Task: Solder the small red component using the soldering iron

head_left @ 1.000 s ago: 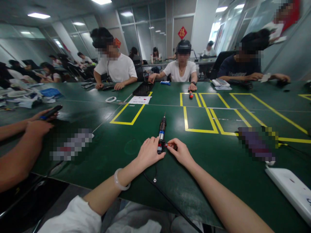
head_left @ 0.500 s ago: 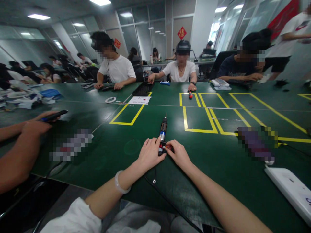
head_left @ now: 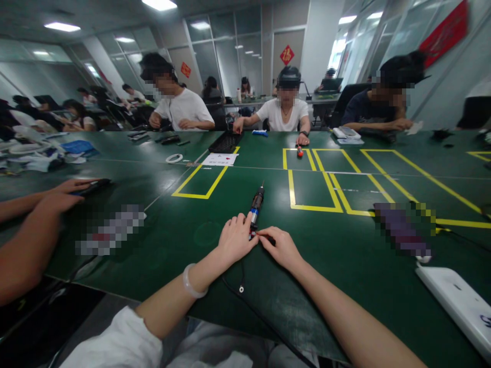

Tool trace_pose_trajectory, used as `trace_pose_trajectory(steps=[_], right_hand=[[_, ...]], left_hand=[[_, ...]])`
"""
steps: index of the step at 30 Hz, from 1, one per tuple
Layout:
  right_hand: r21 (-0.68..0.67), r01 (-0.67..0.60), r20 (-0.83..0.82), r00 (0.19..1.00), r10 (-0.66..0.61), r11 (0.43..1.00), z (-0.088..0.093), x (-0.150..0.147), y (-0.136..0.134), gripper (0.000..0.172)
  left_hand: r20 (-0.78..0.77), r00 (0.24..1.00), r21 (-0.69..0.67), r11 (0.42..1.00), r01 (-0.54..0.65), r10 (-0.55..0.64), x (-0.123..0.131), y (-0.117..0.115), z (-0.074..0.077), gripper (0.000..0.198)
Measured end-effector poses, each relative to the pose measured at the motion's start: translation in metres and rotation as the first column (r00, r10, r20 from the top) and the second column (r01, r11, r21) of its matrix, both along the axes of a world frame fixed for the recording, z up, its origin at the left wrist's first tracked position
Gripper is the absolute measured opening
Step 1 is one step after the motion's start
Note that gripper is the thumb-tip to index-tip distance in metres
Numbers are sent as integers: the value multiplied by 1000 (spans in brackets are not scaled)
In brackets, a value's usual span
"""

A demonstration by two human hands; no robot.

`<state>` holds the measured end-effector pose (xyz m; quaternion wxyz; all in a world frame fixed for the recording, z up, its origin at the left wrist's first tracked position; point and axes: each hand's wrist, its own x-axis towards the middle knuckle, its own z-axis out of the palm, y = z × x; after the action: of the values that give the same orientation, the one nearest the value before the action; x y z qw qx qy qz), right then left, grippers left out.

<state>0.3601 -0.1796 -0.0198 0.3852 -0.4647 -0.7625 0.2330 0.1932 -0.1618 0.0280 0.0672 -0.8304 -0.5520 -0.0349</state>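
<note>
On the green table (head_left: pixel 207 214) in front of me lies an electric screwdriver (head_left: pixel 256 203), its thin bit pointing away. Its front is dark, and a silver and blue section shows bare behind that. My left hand (head_left: pixel 237 237) is closed over the rear half from the left and covers much of it. Small red and white parts (head_left: pixel 252 234) show between my hands at the rear end. My right hand (head_left: pixel 282 245) pinches with thumb and forefinger right beside them; what is in the pinch is too small to make out. A black cable (head_left: pixel 253 306) and a ring terminal (head_left: pixel 241 289) lie nearer me.
A white power bank-like box (head_left: pixel 456 301) and a blurred-out device (head_left: pixel 402 230) lie right. Another blurred-out device (head_left: pixel 111 230) lies left, beside a co-worker's hands (head_left: pixel 65 199). Yellow tape frames (head_left: pixel 316 207) mark the table. Co-workers sit opposite, one touching a red-tipped tool (head_left: pixel 299 152).
My right fingertips have shifted slightly at the screwdriver's rear, and the orange piece by them no longer shows. My left hand stays on the screwdriver. The co-worker's hands at left have lowered the dark tool.
</note>
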Motion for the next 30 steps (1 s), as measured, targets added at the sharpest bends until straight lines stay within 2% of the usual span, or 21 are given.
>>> trace_pose_trajectory(steps=[6, 10, 16, 22, 27, 30], right_hand=[[-14, -34, -20, 999, 34, 999, 5, 0, -2, 16], [-21, -39, -24, 999, 38, 999, 4, 3, -1, 14], [-25, -54, -8, 999, 54, 998, 2, 3, 1, 13], [-32, -51, 19, 998, 52, 998, 0, 2, 1, 13], [-31, -50, 31, 998, 51, 998, 2, 2, 1, 12], [-35, -50, 37, 998, 51, 998, 2, 2, 1, 12]], left_hand=[[-6, 1000, 20, 1000, 14, -14, -15, 7, -3, 62], [-21, 999, 45, 999, -24, 25, -31, 22, -6, 62], [-18, 984, 34, 984, -176, 177, -71, 67, -8, 61], [-9, 942, 6, 942, -336, 336, -114, 117, -11, 62], [23, 906, 14, 906, -423, 422, -143, 153, -14, 61], [64, 898, 40, 898, -437, 435, -154, 164, -15, 58]])
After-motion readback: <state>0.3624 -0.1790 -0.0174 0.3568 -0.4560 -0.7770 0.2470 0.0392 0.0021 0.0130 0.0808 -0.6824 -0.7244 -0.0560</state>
